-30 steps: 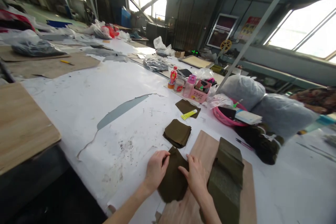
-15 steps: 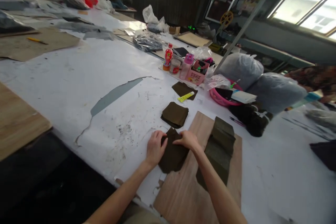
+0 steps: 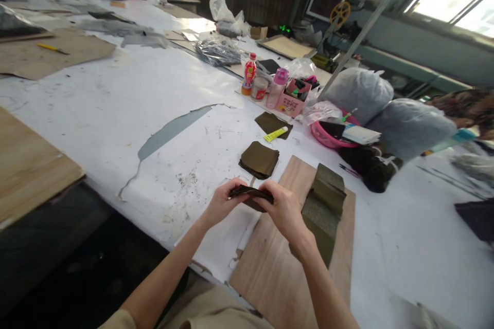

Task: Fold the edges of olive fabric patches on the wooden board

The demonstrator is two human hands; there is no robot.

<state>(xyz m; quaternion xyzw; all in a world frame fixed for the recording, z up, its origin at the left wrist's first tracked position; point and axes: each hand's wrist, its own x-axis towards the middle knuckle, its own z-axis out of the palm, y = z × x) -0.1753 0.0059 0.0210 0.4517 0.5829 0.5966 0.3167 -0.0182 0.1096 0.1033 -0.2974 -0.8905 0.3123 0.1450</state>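
Between my two hands is a small stack of dark olive fabric pieces [image 3: 254, 198], raised off the table and seen nearly edge-on. My left hand [image 3: 226, 200] pinches its left end, thumb towards me. The right end is gripped by my right hand [image 3: 283, 208], thumb on the near side. Just beyond lies a neat pile of similar olive pieces [image 3: 259, 158]. To the right, longer olive fabric strips [image 3: 324, 205] rest on a wooden board [image 3: 270, 262]. A yellow tube [image 3: 276, 134] lies on another olive piece [image 3: 266, 122] farther back.
The white-covered table [image 3: 185, 82] has a torn patch. A red-capped bottle [image 3: 249, 74], a pink bottle [image 3: 277, 87], a pink box [image 3: 292, 102] and a pink basket [image 3: 328, 136] stand behind. Stuffed bags [image 3: 412, 126] sit at right, near another person [image 3: 466, 105].
The olive stack lay flat at the board's left edge under my hands. Now both hands have lifted it and tilted it up on edge.
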